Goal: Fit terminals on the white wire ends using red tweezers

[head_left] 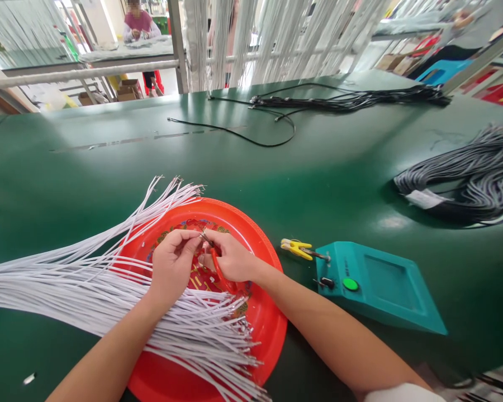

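Observation:
Over a red plastic tray (272, 329), both hands meet at the fingertips. My left hand (174, 265) is closed in a pinch on the end of a white cable; most of that cable is hidden by the hand. A pair of scissors with red handles (218, 267) is in my right hand (230, 257), its blades at the left fingertips. A large bundle of white cables (79, 285) comes in from the left and passes under my left wrist. Their stripped ends lie on the tray at lower right, and another group rests across its upper left rim.
Right of the tray sits a teal device (385, 279) with a green button and a yellow clip (297, 248). Black cables (352, 100) lie at the back of the green table (318, 184), a grey coil (456, 178) at right. A person (140, 25) sits beyond the rack.

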`<state>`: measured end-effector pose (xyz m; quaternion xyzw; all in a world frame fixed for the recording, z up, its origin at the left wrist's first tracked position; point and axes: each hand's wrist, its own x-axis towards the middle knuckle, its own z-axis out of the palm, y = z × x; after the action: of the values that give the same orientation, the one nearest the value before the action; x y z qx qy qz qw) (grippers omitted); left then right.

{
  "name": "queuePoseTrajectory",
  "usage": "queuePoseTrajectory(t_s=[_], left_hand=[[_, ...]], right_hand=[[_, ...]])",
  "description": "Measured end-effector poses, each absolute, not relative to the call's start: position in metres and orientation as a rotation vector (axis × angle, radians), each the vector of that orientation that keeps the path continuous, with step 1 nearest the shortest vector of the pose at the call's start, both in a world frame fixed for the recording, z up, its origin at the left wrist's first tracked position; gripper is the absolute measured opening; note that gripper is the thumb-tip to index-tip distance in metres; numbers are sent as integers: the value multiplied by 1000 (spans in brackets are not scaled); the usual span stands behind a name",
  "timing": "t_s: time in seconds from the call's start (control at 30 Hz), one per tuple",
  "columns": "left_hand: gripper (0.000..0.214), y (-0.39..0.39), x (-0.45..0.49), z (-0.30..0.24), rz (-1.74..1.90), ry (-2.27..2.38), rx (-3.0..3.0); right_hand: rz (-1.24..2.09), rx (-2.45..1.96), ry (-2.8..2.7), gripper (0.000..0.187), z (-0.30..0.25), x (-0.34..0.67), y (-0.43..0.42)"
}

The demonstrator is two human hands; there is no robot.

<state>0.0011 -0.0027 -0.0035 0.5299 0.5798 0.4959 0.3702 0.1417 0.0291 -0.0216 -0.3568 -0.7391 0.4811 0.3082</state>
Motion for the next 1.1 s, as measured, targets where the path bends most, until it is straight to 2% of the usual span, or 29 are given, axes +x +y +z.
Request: queuePoseTrajectory(t_s=[0.47, 0.6, 0.73, 0.9, 1.1], left_hand=[[10, -4, -3, -5, 1194, 1501, 1579], [11, -5, -4, 0, 1168, 1427, 1628], [16, -4, -4, 1, 1189, 1457, 1379], [20, 0, -1, 0, 1210, 1459, 1188], [22, 0, 1, 0, 1201, 1467, 1210]], right_hand=[[1205, -922, -2103, 11, -21, 147, 34], [1424, -974, -1752, 8, -24, 148, 42], [1532, -995, -1209, 13, -22, 143, 41], [1488, -771, -1163, 20, -18, 137, 32], [1379, -775, -1169, 20, -18, 138, 31]])
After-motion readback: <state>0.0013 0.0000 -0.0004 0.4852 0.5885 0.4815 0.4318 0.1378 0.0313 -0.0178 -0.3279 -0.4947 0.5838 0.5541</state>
